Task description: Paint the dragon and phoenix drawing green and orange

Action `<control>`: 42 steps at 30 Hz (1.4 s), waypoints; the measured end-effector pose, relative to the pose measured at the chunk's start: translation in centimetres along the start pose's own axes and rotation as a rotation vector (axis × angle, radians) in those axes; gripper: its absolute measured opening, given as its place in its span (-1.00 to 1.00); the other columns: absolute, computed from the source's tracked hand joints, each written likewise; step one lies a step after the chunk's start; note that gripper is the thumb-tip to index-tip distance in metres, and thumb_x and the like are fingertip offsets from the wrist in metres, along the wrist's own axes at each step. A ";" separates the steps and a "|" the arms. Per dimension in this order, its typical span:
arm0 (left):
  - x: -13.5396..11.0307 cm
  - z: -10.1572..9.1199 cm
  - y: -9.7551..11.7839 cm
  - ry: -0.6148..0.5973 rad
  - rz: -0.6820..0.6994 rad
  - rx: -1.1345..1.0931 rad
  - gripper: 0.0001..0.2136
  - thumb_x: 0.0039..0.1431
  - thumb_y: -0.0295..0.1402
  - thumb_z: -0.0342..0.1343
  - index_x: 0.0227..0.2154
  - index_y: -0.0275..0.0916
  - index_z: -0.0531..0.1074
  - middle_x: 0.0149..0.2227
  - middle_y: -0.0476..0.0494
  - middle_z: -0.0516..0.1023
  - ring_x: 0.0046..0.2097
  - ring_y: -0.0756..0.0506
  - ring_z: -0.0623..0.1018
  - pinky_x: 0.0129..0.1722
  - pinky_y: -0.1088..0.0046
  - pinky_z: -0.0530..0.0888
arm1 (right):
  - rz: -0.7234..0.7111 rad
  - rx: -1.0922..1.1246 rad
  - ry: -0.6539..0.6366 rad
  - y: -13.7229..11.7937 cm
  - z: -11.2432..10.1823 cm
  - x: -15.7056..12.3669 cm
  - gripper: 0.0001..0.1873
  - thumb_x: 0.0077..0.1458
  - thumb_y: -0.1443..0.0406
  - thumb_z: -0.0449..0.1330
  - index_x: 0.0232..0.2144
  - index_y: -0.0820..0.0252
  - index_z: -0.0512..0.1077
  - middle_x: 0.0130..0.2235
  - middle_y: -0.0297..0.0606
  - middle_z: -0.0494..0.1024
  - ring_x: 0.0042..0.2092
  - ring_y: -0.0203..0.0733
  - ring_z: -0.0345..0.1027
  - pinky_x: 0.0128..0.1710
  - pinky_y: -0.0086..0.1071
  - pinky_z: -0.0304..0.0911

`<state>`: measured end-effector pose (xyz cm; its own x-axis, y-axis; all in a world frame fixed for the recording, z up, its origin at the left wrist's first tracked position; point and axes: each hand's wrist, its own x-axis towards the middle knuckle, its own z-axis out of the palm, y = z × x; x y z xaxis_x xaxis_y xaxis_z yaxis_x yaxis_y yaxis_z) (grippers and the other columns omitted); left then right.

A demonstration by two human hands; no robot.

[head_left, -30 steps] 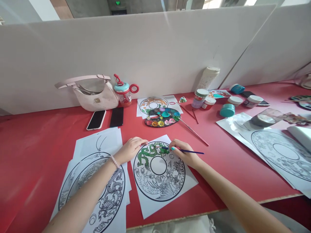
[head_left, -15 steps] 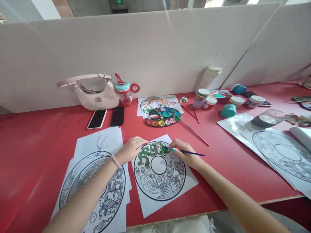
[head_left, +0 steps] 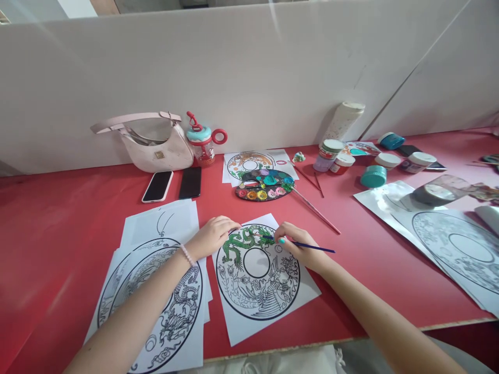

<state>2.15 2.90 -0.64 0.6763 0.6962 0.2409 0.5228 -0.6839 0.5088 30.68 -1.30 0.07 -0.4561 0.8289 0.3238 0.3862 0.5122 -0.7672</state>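
Observation:
A thin blue paintbrush (head_left: 314, 246) is pinched in my right hand (head_left: 295, 243), its tip against the upper part of a printed line-drawing sheet (head_left: 238, 332). On that sheet a dragon (head_left: 233, 249) is painted green, while the phoenix below it is bare black outline. My left hand (head_left: 213, 236) lies with fingers stretched over the sheet's upper left edge, holding nothing. Beyond both hands sits a dark paint palette (head_left: 246, 179) with several colours. Another brush (head_left: 317, 212) leans with its bristle end on the palette. Under my left forearm are more printed sheets (head_left: 134, 228).
Two phones (head_left: 158, 187), a pale handbag (head_left: 159, 153) and a red-handled cup (head_left: 203, 150) stand at the back left. Several paint jars (head_left: 373, 176) and a white bottle (head_left: 345, 122) are at the back right. A clear water cup (head_left: 436, 191) rests by further sheets (head_left: 421, 249).
The whole view has shifted slightly, with the back items now sitting higher and a little farther right. Both hands keep nearly the same place on the sheet.

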 end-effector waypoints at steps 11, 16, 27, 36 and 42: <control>0.0 0.0 0.1 0.001 0.006 0.001 -0.64 0.16 -0.64 -0.10 -0.06 -0.16 0.39 -0.10 -0.07 0.52 -0.02 -0.07 0.45 0.05 0.24 0.38 | -0.012 0.020 0.021 0.0 0.0 0.0 -0.63 0.28 0.09 -0.08 -0.40 0.18 0.36 -0.39 -0.22 0.41 -0.35 -0.23 0.30 -0.33 -0.35 0.22; 0.1 0.0 0.1 0.008 0.009 0.000 -0.64 0.16 -0.64 -0.10 -0.08 -0.18 0.40 -0.11 -0.07 0.53 -0.03 -0.08 0.45 0.03 0.23 0.38 | -0.031 0.004 0.017 0.2 0.0 -0.1 -0.65 0.28 0.11 -0.07 -0.37 0.18 0.36 -0.38 -0.22 0.42 -0.34 -0.24 0.30 -0.33 -0.35 0.21; 0.1 0.0 0.1 0.004 0.004 -0.008 -0.64 0.16 -0.63 -0.10 -0.07 -0.17 0.40 -0.12 -0.07 0.53 -0.04 -0.08 0.45 0.03 0.23 0.38 | -0.035 -0.015 -0.003 -0.3 -0.1 0.0 -0.69 0.28 0.13 -0.07 -0.35 0.16 0.35 -0.36 -0.22 0.41 -0.31 -0.23 0.29 -0.31 -0.34 0.22; 0.1 0.0 0.2 -0.001 0.000 -0.003 -0.64 0.16 -0.63 -0.10 -0.08 -0.17 0.40 -0.12 -0.08 0.52 -0.03 -0.08 0.45 0.03 0.23 0.38 | -0.041 -0.045 -0.009 -0.3 -0.1 0.2 -0.66 0.28 0.09 -0.09 -0.34 0.15 0.34 -0.36 -0.21 0.42 -0.30 -0.21 0.30 -0.31 -0.33 0.22; 0.1 0.0 0.2 -0.001 -0.003 0.001 -0.64 0.17 -0.63 -0.11 -0.07 -0.17 0.40 -0.11 -0.08 0.52 -0.03 -0.08 0.45 0.03 0.22 0.39 | -0.039 -0.066 0.025 -0.4 -0.1 0.3 -0.67 0.28 0.11 -0.09 -0.35 0.15 0.34 -0.36 -0.21 0.43 -0.31 -0.21 0.30 -0.31 -0.33 0.22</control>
<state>2.32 2.83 -0.48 0.6749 0.6982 0.2387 0.5254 -0.6818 0.5090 30.50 -1.27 0.53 -0.4521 0.8129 0.3671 0.4207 0.5573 -0.7159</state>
